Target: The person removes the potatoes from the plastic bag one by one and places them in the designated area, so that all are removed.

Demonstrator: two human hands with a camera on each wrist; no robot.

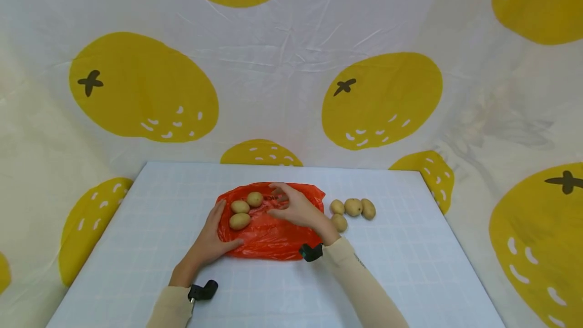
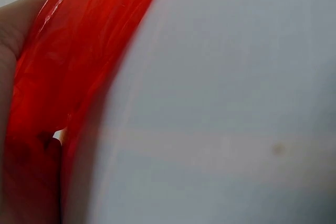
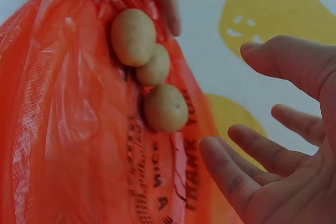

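A red plastic bag point(image 1: 273, 244) with black print lies flat on the table, and three potatoes point(image 1: 239, 221) sit together on its left part. My left hand point(image 1: 209, 237) rests at the bag's left edge, with fingers along that side and the thumb stretched over the near edge. In the left wrist view, red plastic partly covers that hand. Over the right half of the bag is my right hand point(image 1: 298, 207), its fingers spread and relaxed. Nothing lies between its thumb and fingers in the right wrist view, where the potatoes point(image 3: 166, 107) form a row beside the print.
Several more potatoes point(image 1: 353, 207) lie grouped on the table right of the bag, one partly behind my right wrist. The white table point(image 1: 410, 267) has its far edge against a hanging cloth point(image 1: 273, 90) printed with yellow fruit.
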